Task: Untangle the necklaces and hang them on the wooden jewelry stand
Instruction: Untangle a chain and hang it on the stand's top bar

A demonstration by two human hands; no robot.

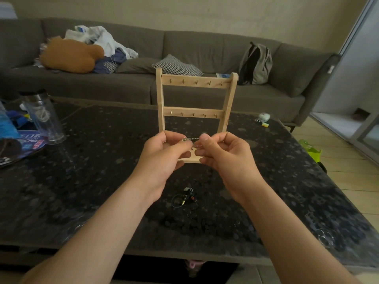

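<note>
The left forearm and right forearm are bare along all their visible length, from the near edge up to the wrists. The left hand and right hand are bare too. The fingers have short, plain nails where these show.

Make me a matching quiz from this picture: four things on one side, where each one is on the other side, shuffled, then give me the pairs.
Things:
1 necklace
2 wooden jewelry stand
3 backpack
4 clear bottle

Places:
A on the sofa
B left part of the table
C pinched between the left hand and the right hand
D standing upright mid-table

Pairs: 1-C, 2-D, 3-A, 4-B
</note>
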